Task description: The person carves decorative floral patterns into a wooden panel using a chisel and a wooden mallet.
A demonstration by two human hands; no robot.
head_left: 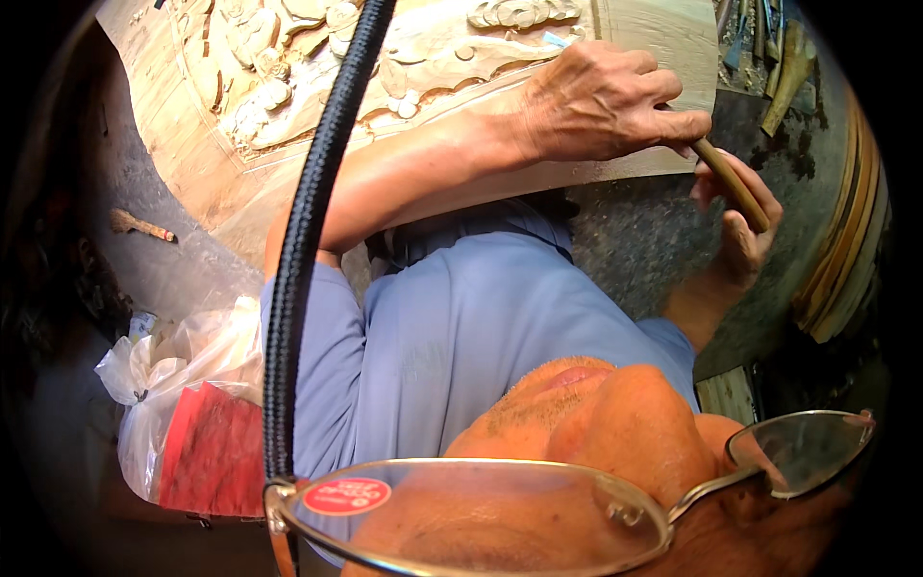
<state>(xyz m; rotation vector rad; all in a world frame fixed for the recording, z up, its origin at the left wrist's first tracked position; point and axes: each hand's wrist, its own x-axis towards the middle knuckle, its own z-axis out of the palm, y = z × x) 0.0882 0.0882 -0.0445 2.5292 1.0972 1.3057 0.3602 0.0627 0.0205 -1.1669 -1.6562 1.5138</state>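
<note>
A carving chisel with a round brown wooden handle (733, 185) slants between my two hands. My left hand (606, 101) is closed around it above the panel, knuckles up, hiding the middle of the tool. Past that hand a small pale bluish blade end (556, 39) shows by the carving. My right hand (746, 216) grips the handle's rear part, off the panel's near right edge. The broad light wooden panel (663, 58) bears a raised relief (437, 72) of curling, leafy and rounded shapes. Whether the blade touches the wood I cannot tell.
Several chisels and tools (760, 48) lie at the far right, near a stack of long wooden strips (846, 231). A small brush (142, 226) lies on the grey surface at left. Nearer are a clear plastic bag (144, 370) and a red item (216, 447). A black braided cable (332, 163) crosses the view.
</note>
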